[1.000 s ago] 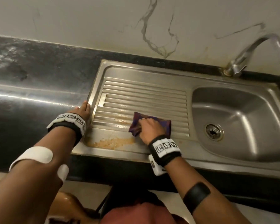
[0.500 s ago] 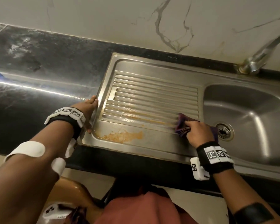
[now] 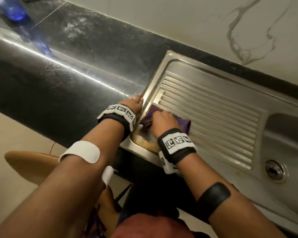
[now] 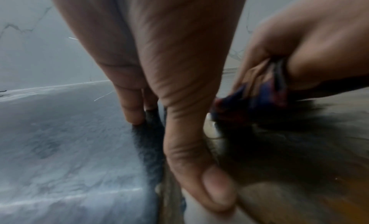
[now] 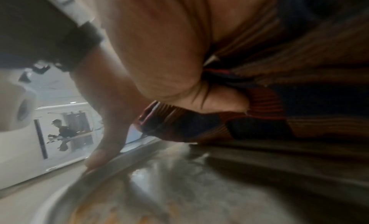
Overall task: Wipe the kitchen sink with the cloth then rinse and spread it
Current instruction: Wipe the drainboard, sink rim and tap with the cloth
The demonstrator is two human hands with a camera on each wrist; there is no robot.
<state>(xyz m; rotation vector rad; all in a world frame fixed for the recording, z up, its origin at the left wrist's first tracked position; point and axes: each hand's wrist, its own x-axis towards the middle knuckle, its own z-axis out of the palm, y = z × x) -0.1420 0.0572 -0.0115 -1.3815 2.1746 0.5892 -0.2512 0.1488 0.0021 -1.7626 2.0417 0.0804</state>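
Note:
A steel sink (image 3: 213, 83) with a ribbed drainboard is set into a black counter. My right hand (image 3: 162, 120) grips a dark purple and red cloth (image 3: 183, 124) and presses it on the drainboard's front left corner, beside an orange-brown stain (image 3: 149, 143). The right wrist view shows the bunched cloth (image 5: 199, 126) under my palm, above the stained steel (image 5: 139, 195). My left hand (image 3: 134, 104) rests on the counter at the sink's left rim with its fingers straight. In the left wrist view those fingers (image 4: 131, 104) touch the counter, and the cloth (image 4: 259, 97) is close on the right.
The basin with its drain (image 3: 273, 170) lies at the right. A blue object (image 3: 14, 12), blurred, stands at the counter's far left. A marbled wall (image 3: 213, 23) rises behind the sink. A tan rounded seat (image 3: 29, 162) is below the counter edge.
My right hand slid the cloth from the drainboard's right end back to its front left corner, next to my left hand. The left hand stayed at the sink's left rim. My view swung left.

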